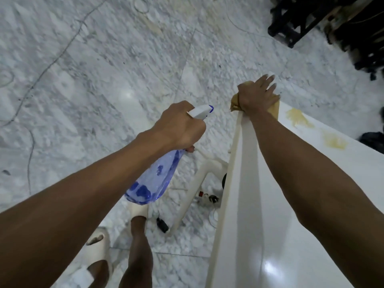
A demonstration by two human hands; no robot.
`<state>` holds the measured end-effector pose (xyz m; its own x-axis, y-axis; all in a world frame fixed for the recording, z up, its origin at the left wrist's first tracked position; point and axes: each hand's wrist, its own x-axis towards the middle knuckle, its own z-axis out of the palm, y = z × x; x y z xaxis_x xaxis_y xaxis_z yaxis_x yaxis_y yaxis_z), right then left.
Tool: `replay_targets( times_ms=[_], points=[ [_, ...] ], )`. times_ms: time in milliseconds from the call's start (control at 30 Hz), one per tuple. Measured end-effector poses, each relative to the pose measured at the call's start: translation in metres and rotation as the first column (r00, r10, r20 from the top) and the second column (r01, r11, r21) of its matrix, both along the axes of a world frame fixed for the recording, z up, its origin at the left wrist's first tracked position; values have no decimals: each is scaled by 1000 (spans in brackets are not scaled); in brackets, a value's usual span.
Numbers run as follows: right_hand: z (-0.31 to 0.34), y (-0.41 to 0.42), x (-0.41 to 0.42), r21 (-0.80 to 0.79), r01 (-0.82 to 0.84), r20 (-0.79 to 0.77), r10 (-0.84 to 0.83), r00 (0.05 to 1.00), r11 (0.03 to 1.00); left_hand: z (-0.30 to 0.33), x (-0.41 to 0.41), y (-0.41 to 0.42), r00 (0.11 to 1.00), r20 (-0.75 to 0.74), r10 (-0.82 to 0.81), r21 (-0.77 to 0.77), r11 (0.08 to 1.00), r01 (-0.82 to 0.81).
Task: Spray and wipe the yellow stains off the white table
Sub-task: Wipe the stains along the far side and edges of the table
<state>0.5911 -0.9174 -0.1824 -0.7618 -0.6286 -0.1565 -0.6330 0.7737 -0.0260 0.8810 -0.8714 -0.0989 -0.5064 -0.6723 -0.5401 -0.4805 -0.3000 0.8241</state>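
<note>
Nearest, below you: two feet in pale slippers (97,254) on the marble floor (83,80), beside the white counter (291,235), whose glossy top runs away from you along the right of the view. Your left hand (178,126) grips the neck of a blue spray bottle (153,179), fingers curled round it, held out over the floor left of the counter's edge; its nozzle points up and right, toward the far corner. Your right hand (258,96) lies fingers spread on a tan cloth (235,102), pressing it onto that corner. The yellow stains (299,118), two patches, lie just right of your right hand, nearer it than the bottle; judged from here, the cloth needs a short rightward sweep. Beyond: a white frame leg, small dark items on the floor, black furniture (332,21) at far right.
</note>
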Motion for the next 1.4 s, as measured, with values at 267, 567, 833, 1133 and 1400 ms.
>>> replay_targets(
  times_ms=[267,567,833,1133,1400],
  points=[
    [3,55,33,29,-55,-40,56,998,998,5,33,37,999,11,-38,-45,998,39],
    [6,147,86,46,-83,-68,86,994,995,11,61,95,996,-68,-58,-86,995,52],
    [11,242,136,-26,-131,-36,130,991,991,13,101,169,991,-69,-114,-41,993,112],
    [15,315,178,-14,-136,-39,135,990,991,21,132,226,990,-8,-139,-71,988,138],
    [19,394,227,36,-100,-64,102,993,994,29,153,292,992,-45,-119,-29,993,117]
  ],
)
